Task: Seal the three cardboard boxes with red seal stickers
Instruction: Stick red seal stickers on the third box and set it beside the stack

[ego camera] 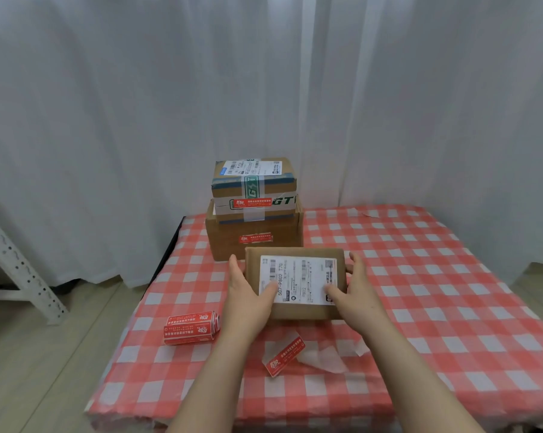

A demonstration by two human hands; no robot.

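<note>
A small flat cardboard box [298,310] with a white shipping label on top sits at the middle of the table. My left hand [248,292] grips its left side and my right hand [351,292] grips its right side, thumbs on the label. Behind it stand two stacked boxes: a larger bottom box [229,242] with a red seal sticker [255,238] on its front, and a taped top box [226,189] with another red sticker [251,203]. A loose red sticker [285,357] lies in front of the held box. A stack of red stickers [190,328] lies to the left.
The table wears a red-and-white checked cloth [420,292]. White backing paper scraps [323,357] lie near the loose sticker. White curtains [139,120] hang behind. A white metal rack leg [17,267] stands on the wooden floor at the left.
</note>
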